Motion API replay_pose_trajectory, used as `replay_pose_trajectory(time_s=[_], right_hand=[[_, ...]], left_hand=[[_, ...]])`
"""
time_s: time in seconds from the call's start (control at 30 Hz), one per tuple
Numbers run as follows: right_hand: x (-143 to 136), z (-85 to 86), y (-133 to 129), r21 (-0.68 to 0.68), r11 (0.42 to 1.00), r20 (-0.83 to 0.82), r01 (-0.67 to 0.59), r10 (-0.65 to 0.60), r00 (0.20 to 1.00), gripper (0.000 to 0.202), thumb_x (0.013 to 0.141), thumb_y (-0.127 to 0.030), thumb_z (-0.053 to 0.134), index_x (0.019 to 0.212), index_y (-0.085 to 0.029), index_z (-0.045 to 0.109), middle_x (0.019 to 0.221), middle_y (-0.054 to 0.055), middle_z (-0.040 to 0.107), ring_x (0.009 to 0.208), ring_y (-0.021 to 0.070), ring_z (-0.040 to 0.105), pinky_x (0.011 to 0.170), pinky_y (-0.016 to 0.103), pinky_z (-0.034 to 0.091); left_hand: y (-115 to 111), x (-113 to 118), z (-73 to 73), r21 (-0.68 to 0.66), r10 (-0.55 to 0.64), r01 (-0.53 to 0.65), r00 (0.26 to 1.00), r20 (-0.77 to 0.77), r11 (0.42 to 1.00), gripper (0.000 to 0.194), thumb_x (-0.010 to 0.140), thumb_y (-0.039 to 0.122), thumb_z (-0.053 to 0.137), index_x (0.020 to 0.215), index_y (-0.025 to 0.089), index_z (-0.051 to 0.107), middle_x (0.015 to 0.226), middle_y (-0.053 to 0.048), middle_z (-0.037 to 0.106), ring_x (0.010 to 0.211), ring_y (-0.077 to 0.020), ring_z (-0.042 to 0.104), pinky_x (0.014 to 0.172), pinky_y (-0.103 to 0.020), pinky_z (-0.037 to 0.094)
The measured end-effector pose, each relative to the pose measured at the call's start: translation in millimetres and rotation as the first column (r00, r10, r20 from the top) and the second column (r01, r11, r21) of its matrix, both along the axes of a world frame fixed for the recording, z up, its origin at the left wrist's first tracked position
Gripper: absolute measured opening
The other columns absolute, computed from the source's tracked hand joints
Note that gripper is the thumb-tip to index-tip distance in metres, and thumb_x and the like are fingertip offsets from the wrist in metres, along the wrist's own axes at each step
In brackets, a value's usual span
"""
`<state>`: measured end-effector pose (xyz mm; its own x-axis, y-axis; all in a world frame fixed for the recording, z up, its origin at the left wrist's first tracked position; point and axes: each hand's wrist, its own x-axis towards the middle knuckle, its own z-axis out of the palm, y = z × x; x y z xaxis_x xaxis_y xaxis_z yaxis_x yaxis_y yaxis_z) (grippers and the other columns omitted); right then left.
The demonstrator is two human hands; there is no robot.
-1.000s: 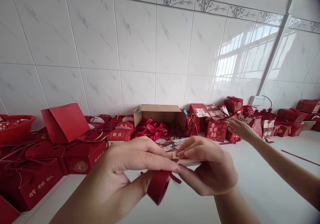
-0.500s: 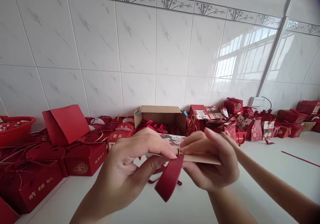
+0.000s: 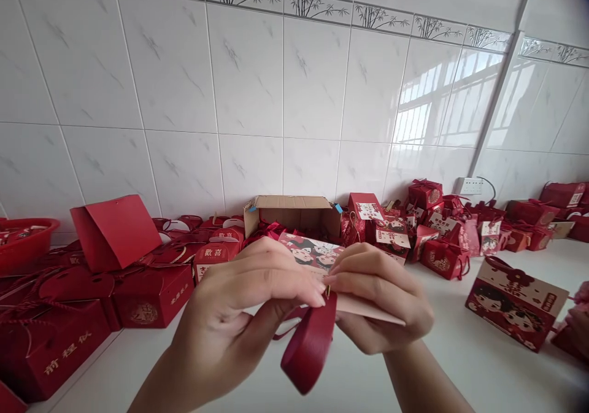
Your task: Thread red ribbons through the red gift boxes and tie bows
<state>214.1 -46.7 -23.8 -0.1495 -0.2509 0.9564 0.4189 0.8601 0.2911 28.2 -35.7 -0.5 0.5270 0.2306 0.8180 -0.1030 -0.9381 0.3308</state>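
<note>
A flat card piece [image 3: 309,250] with cartoon figures on a red ground and a plain beige edge is between my hands at the centre. My left hand [image 3: 248,296] pinches its near edge beside a small gold clasp [image 3: 327,291]. From this clasp a dark red ribbon loop [image 3: 310,345] hangs toward me. On the other side my right hand [image 3: 384,296] grips the card, fingers above and thumb below. My fingers hide part of the card and the ribbon's fixing.
Red gift boxes [image 3: 154,293] crowd the left side, near a red basin [image 3: 27,247]. An open cardboard box [image 3: 294,203] holds red ribbons by the wall. More red boxes [image 3: 426,193] are piled at the right. A cartoon-printed box [image 3: 515,302] stands tilted on the white table [image 3: 478,364].
The other person's arm at the right is gone, and a cartoon-printed box now stands there. Boxes in the right pile have shifted. The card has tilted, showing more print, and the ribbon loop hangs lower.
</note>
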Motion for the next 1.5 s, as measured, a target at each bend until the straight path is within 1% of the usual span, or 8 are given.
replay_pose_trajectory(time_s=[0.33,0.6,0.93,1.03,1.17,1.33,1.4,1.5], right_hand=[[-2.4,-3.8,0.0,0.004,0.999,0.007,0.039,-0.039,0.999,0.008,0.078,-0.009,0.063,0.085,-0.008,0.067,0.066,0.008,0.059,0.054,0.0152,0.056,0.041,0.029,0.050],[-4.2,-3.6,2.4,-0.021,0.999,0.001,0.024,-0.024,1.000,0.008,0.079,-0.011,0.062,0.086,-0.010,0.067,0.065,0.007,0.059,0.053,0.0147,0.056,0.042,0.028,0.051],[-10.8,-5.9,8.2,-0.238,0.969,-0.091,-0.071,0.051,0.995,0.003,0.077,-0.010,0.065,0.077,-0.013,0.066,0.066,0.004,0.061,0.056,0.0122,0.055,0.048,0.024,0.049],[-6.5,-5.9,13.4,-0.513,0.853,-0.109,-0.098,0.049,0.993,0.004,0.079,-0.018,0.068,0.077,-0.016,0.067,0.071,0.003,0.062,0.065,0.0118,0.058,0.057,0.024,0.050],[7.6,-2.1,17.2,-0.765,0.640,0.077,0.079,-0.031,0.997,0.019,0.080,-0.036,0.068,0.083,-0.017,0.066,0.080,0.003,0.061,0.073,0.0126,0.057,0.063,0.023,0.047],[41.4,-1.2,24.5,-0.932,0.236,0.241,0.276,-0.165,0.956,0.034,0.080,-0.049,0.061,0.069,-0.017,0.059,0.060,-0.002,0.053,0.051,0.0085,0.044,0.043,0.021,0.030],[65.9,-2.2,28.7,-0.935,0.084,0.288,0.344,-0.388,0.876,0.033,0.076,-0.046,0.064,0.060,-0.018,0.056,0.054,-0.003,0.052,0.048,0.0090,0.043,0.042,0.022,0.028],[109.8,-2.3,29.1,-0.949,-0.083,0.260,0.305,-0.754,0.603,0.034,0.070,-0.041,0.068,0.052,-0.018,0.052,0.050,0.000,0.053,0.046,0.0114,0.045,0.041,0.024,0.029]], left_hand=[[6.1,-0.8,-0.3,-0.150,-0.071,0.069,0.997,-0.011,0.986,0.026,0.084,0.005,0.058,0.094,0.027,0.067,0.099,0.000,0.071,0.094,-0.0167,0.066,0.085,-0.027,0.053],[1.9,-0.3,4.0,-0.414,-0.205,0.200,0.978,0.035,0.888,0.019,0.086,0.014,0.059,0.098,0.030,0.060,0.095,0.002,0.070,0.086,-0.0148,0.067,0.076,-0.026,0.057],[4.9,7.5,1.6,-0.432,0.073,-0.028,0.993,0.090,0.901,0.005,0.081,0.024,0.065,0.085,0.024,0.063,0.078,-0.001,0.070,0.071,-0.0158,0.068,0.061,-0.023,0.057],[9.2,9.4,2.6,-0.526,0.198,-0.115,0.975,0.104,0.843,0.014,0.078,0.026,0.068,0.090,0.025,0.061,0.079,0.000,0.071,0.067,-0.0159,0.069,0.060,-0.024,0.058],[21.3,11.5,-0.1,-0.631,0.295,-0.178,0.952,0.085,0.755,0.030,0.075,0.031,0.070,0.102,0.027,0.059,0.085,-0.001,0.072,0.073,-0.0213,0.071,0.062,-0.031,0.061],[38.3,14.5,-4.0,-0.488,0.432,-0.374,0.902,0.006,0.789,0.053,0.077,0.038,0.067,0.126,0.034,0.050,0.132,-0.004,0.056,0.119,-0.0270,0.055,0.096,-0.045,0.052],[39.6,13.2,-2.7,-0.465,0.478,-0.404,0.877,0.048,0.788,0.053,0.076,0.038,0.068,0.125,0.035,0.050,0.133,-0.003,0.054,0.125,-0.0265,0.050,0.102,-0.048,0.046],[35.1,7.7,1.0,-0.484,0.472,-0.364,0.873,0.121,0.796,0.046,0.074,0.036,0.069,0.117,0.033,0.055,0.126,-0.004,0.059,0.120,-0.0269,0.054,0.100,-0.048,0.047]])
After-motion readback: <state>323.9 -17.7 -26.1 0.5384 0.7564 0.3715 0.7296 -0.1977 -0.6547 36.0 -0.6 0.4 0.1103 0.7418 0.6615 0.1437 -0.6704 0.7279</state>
